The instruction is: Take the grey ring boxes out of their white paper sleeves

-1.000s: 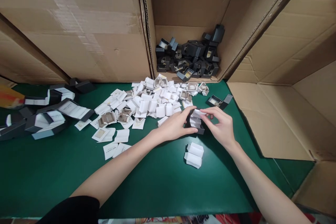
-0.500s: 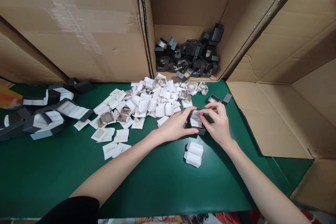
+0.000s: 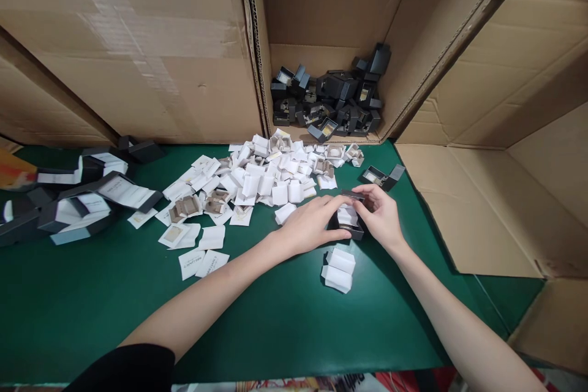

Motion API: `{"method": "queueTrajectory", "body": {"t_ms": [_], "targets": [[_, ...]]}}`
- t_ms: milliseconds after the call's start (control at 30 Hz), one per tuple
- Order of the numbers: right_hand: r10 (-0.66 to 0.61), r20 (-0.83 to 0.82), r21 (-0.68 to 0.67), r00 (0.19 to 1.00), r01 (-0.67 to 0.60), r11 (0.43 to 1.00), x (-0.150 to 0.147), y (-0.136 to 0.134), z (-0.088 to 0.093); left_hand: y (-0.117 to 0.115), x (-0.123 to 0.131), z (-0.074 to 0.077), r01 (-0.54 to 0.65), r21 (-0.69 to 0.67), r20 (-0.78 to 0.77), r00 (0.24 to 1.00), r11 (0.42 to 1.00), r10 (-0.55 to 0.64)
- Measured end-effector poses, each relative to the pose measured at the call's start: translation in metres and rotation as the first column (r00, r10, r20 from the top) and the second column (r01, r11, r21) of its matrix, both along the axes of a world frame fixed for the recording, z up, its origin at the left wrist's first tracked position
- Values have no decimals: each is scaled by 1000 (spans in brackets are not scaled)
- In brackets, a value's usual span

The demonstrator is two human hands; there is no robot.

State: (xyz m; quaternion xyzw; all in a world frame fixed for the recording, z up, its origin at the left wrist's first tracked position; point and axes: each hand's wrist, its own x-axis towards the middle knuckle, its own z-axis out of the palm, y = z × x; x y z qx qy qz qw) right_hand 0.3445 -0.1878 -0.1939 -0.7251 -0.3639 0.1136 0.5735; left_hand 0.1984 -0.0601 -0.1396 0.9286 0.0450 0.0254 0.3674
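A small black box with a white folded insert in it lies between my two hands on the green table. My left hand grips it from the left, thumb at its near side and fingers along the far side. My right hand pinches the box's far right part, where a dark lid edge shows. Just below lies a loose white folded paper piece. Behind my right hand sits another opened black box.
A big heap of white paper inserts spreads across the table's middle. Behind it, a cardboard carton holds many small black boxes. More opened black boxes lie at left. A carton flap rests at right.
My right hand has moved from the white insert to the far edge of the black box, where the lid edge now shows. My left hand and the box have shifted slightly right.
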Motion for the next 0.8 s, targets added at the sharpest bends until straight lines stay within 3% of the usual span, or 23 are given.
{"method": "queueTrajectory", "body": {"t_ms": [267,467,600,800], "targets": [[28,121,-21,992,-25,999,-1,0,2,1,3,-4,-11,211,-38,999,978,19],[-22,346,22,938,16,1000,-7,-3,15,4,5,-5,-74,450,9,997,890,78],[-21,425,80,905,-14,997,-9,-3,18,6,6,-10,-135,515,64,991,846,119],[127,515,-12,847,-141,990,-13,-3,19,9,5,-16,-175,564,133,984,807,120]]}}
